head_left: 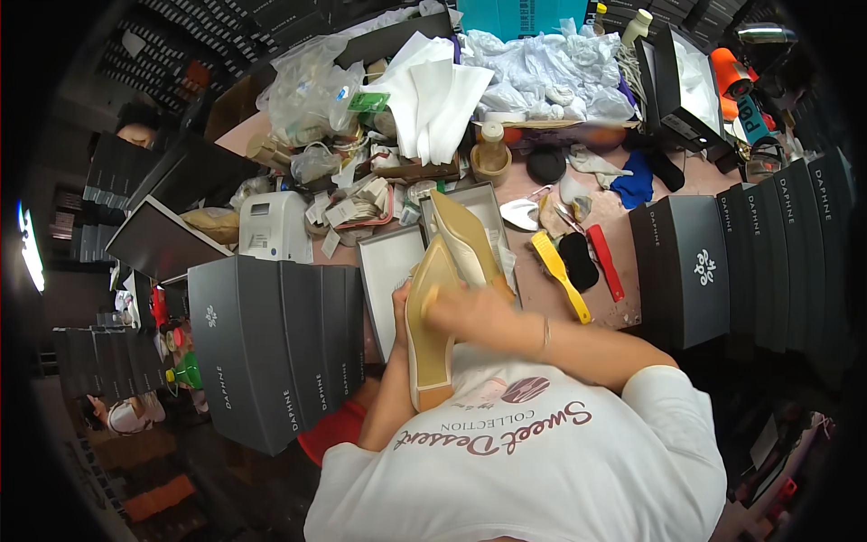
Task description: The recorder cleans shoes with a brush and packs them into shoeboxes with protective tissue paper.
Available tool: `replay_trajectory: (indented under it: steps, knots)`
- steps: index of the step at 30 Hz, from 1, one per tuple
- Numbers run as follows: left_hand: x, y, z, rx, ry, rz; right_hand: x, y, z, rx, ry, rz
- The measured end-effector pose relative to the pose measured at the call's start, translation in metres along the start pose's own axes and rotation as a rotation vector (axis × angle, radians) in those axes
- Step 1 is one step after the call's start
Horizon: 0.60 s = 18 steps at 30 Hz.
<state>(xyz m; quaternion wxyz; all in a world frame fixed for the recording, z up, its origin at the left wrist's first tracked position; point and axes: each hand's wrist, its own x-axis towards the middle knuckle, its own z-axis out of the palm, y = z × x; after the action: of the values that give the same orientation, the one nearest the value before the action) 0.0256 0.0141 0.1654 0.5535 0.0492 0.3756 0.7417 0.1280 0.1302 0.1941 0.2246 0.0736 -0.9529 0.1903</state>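
Note:
My left hand [401, 305] is closed round the left edge of a shoe [430, 357], which is turned sole up with its pointed toe away from me. The sole is tan with a pale rim, and the orange-brown heel end is near my shirt. On the sole rests my right hand [474, 318], closed and smeared by motion. A pale yellowish bit shows at its fingertips, too blurred to name. Just beyond, a second tan shoe [459, 237] leans in an open grey shoebox [379, 271].
Dark shoeboxes [237, 352] stand in a row at left, and more boxes [686, 271] at right. A yellow brush [562, 278], a black brush [576, 260] and a red brush [605, 262] lie right of the shoes. Behind are a white label printer [275, 228], white paper [433, 95] and a jar [490, 154].

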Motion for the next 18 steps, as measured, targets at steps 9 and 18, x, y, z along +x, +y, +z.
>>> replay_trajectory:
  steps: [9,18]
  knots:
    - [0.002,0.006,0.005,-0.008,0.061,-0.016,0.044,-0.014,-0.008,-0.189,0.015,0.137]
    - [0.004,0.0,-0.012,-0.066,-0.008,-0.05,0.004,-0.001,-0.016,0.146,-0.015,0.028]
